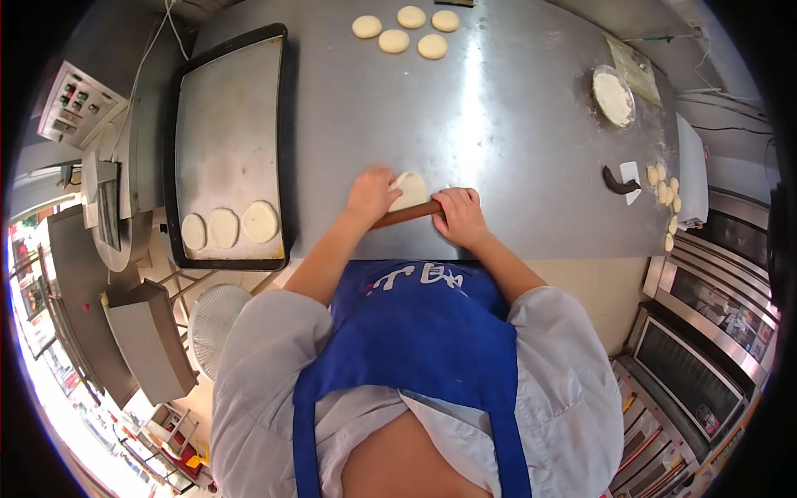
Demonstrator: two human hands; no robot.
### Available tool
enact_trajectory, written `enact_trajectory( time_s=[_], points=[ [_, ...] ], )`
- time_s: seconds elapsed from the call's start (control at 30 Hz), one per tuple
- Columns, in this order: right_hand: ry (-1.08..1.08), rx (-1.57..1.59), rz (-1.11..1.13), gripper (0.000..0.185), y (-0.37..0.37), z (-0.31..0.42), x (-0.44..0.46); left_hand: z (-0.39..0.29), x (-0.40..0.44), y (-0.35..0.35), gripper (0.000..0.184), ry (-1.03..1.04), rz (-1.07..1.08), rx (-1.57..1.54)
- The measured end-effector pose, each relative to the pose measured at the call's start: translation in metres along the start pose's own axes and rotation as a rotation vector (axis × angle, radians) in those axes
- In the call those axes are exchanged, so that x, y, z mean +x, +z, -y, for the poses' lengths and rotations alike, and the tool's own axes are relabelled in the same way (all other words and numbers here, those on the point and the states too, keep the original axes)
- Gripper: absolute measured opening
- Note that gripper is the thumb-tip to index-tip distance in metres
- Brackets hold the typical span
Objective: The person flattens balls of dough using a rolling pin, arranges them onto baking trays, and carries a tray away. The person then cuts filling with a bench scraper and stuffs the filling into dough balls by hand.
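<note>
A flattened piece of dough [408, 192] lies on the metal table in front of me, its left edge lifted or folded. My left hand [374, 192] is closed on that edge, fingertips partly hidden. A brown wooden rolling pin [407, 214] crosses the near side of the dough. My right hand [460, 212] grips the pin's right end, while its left end reaches under my left wrist. On the baking tray [284, 149] to the left, three flat dough rounds [223, 227] sit in a row along the near edge.
Several dough balls [393, 41] rest at the table's far side. At right are a bowl of white flour [613, 97], a dark curved object [619, 181] by a white card, and several small dough pieces [663, 187]. Ovens [689, 373] stand at lower right.
</note>
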State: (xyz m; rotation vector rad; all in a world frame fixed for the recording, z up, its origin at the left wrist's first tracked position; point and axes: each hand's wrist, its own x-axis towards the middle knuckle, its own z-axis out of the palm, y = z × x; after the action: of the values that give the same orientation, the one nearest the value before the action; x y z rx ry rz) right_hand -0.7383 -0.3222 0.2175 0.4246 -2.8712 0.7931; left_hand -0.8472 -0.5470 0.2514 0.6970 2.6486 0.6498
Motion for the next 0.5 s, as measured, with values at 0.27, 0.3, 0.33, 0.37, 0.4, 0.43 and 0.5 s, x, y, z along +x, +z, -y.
enact_trajectory(
  time_s=[0.27,0.3,0.33,0.37,0.4,0.43,0.5],
  points=[
    [0.072,-0.021,0.077,0.026,-0.035,-0.014,-0.036,-0.033,-0.016,0.006,0.027,-0.456,0.122,-1.688],
    [0.089,-0.02,0.092,0.026,-0.039,-0.016,-0.039,-0.026,-0.004,-0.001,0.031,-0.364,0.27,-1.543],
    [0.108,-0.007,0.116,0.025,-0.042,-0.018,-0.038,-0.015,0.012,-0.008,0.035,-0.273,0.404,-1.388],
    [0.11,-0.012,0.131,0.024,-0.045,-0.018,-0.03,-0.005,0.026,-0.013,0.039,-0.185,0.528,-1.223],
    [0.116,-0.013,0.147,0.024,-0.046,-0.014,-0.019,0.003,0.037,-0.012,0.042,-0.133,0.403,-0.89],
    [0.123,-0.012,0.162,0.023,-0.044,-0.01,-0.007,0.011,0.046,-0.011,0.045,-0.086,0.282,-0.555],
    [0.108,-0.034,0.028,0.02,-0.032,0.004,0.022,0.013,0.04,-0.014,0.053,-0.089,0.017,-0.231]
  ],
)
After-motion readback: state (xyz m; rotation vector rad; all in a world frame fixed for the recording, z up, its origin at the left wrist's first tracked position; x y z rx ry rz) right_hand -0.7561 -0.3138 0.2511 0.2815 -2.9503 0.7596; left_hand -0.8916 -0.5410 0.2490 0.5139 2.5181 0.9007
